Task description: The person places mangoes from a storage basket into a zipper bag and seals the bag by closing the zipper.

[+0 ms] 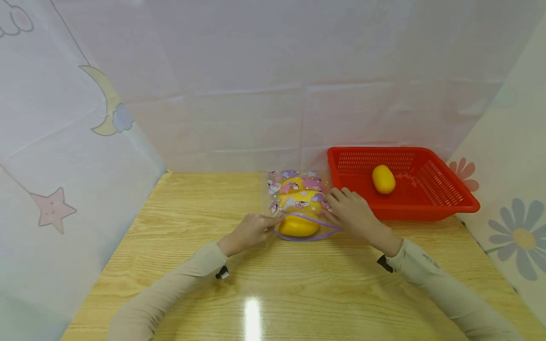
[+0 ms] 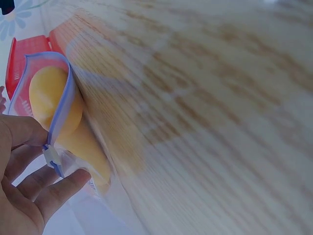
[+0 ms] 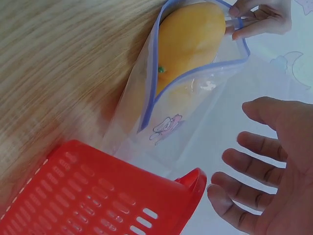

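Note:
A clear zip bag (image 1: 316,193) printed with cartoon figures lies on the table, its purple-edged mouth gaping toward me. Several yellow mangoes fill it, and the front mango (image 1: 298,226) sits just inside the mouth. At the mouth's left corner my left hand (image 1: 254,230) pinches the bag's edge; the left wrist view shows a pale slider (image 2: 51,155) by these fingertips. My right hand (image 1: 355,214) is over the bag's right side. In the right wrist view, its fingers (image 3: 252,169) are spread and slightly bent, with nothing held. The bag's print partly hides the rear mangoes.
A red slotted basket (image 1: 426,212) stands at the back right, close to my right hand, with one mango (image 1: 383,179) inside. Behind the wooden table (image 1: 192,203) hangs a pale sheet (image 1: 239,123); printed sheets rise along both sides.

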`<state>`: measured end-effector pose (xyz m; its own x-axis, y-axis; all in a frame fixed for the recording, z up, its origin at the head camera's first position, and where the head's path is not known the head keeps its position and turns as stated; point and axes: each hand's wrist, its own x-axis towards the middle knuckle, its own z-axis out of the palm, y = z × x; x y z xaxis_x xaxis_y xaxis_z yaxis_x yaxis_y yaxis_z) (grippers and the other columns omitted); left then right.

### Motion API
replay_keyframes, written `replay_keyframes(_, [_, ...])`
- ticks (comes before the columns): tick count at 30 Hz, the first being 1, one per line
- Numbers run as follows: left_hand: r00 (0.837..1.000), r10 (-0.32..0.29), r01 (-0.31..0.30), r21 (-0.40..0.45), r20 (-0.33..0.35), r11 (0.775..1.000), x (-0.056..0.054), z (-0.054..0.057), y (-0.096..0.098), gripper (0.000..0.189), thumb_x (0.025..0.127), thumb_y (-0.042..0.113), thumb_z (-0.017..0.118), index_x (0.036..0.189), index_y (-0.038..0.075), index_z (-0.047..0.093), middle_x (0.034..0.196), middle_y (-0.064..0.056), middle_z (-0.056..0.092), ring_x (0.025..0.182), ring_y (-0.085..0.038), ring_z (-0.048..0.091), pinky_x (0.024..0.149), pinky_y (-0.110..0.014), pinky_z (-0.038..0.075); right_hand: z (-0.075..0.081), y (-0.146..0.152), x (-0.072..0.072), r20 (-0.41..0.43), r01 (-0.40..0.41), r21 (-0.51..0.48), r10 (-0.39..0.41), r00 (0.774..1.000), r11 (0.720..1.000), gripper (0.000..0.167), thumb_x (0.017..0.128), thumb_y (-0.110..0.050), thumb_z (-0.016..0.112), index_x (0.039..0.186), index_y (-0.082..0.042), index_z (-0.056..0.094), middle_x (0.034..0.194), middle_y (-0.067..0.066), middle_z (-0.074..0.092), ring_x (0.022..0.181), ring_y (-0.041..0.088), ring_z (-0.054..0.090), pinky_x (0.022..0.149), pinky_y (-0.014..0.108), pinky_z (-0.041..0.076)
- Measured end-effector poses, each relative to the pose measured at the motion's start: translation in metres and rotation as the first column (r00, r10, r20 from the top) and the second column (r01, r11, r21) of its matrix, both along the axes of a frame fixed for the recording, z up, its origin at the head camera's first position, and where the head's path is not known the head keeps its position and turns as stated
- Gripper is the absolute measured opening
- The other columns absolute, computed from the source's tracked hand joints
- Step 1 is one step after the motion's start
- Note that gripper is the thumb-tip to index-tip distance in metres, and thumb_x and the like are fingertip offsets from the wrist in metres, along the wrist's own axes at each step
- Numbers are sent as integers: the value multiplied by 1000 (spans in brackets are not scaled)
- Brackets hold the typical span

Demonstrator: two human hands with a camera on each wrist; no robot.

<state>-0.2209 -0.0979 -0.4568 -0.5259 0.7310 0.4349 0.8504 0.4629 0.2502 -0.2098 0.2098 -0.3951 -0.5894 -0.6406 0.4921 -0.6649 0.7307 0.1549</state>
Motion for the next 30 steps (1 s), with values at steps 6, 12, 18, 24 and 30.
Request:
replay_keyframes(6, [1000, 1, -1, 3, 6, 1000, 1, 1, -1, 44, 83, -8, 69, 127, 1, 66, 55, 8, 50, 46, 5, 16, 43, -12, 21, 6, 5, -2, 28, 21, -2, -21, 999, 1000, 26, 84, -16, 79, 99, -1, 65, 93, 12, 58, 77, 30, 49, 59, 36, 45])
replay_keyframes(12, [1000, 5, -5, -2, 5, 1000, 1, 1, 0, 43, 84, -8, 69, 126, 1, 67, 57, 7, 51, 46, 4, 17, 43, -11, 21, 7, 12, -7, 24, 40, -35, -39, 999, 999, 27, 83, -18, 78, 101, -1, 67, 94, 12, 58, 78, 30, 50, 62, 38, 47])
replay_keyframes(18, [1000, 4, -4, -4, 7, 1000, 1, 2, 0, 43, 84, -8, 69, 126, 1, 67, 56, 7, 51, 45, 3, 18, 43, -11, 21, 9, 19, -13, -22, 16, -84, -18, 1000, 996, 23, 83, -16, 77, 97, -1, 67, 92, 12, 60, 78, 31, 50, 64, 39, 47])
replay_keyframes(24, [1000, 2, -2, -1, -4, 1000, 1, 1, 0, 42, 84, -8, 69, 125, 0, 67, 54, 7, 49, 46, 5, 16, 43, -11, 20, 9, 25, -19, -78, 14, -72, -20, 997, 997, 25, 82, -17, 78, 95, 1, 67, 91, 15, 60, 77, 34, 52, 64, 42, 50])
replay_keyframes(30, [1000, 4, -4, 0, -3, 1000, 1, 1, 0, 42, 84, -8, 70, 125, 1, 67, 56, 7, 50, 46, 4, 16, 43, -11, 20, 7, 32, -24, -76, 32, -65, -37, 996, 997, 28, 80, -16, 80, 96, 2, 66, 90, 16, 60, 76, 35, 52, 63, 42, 48])
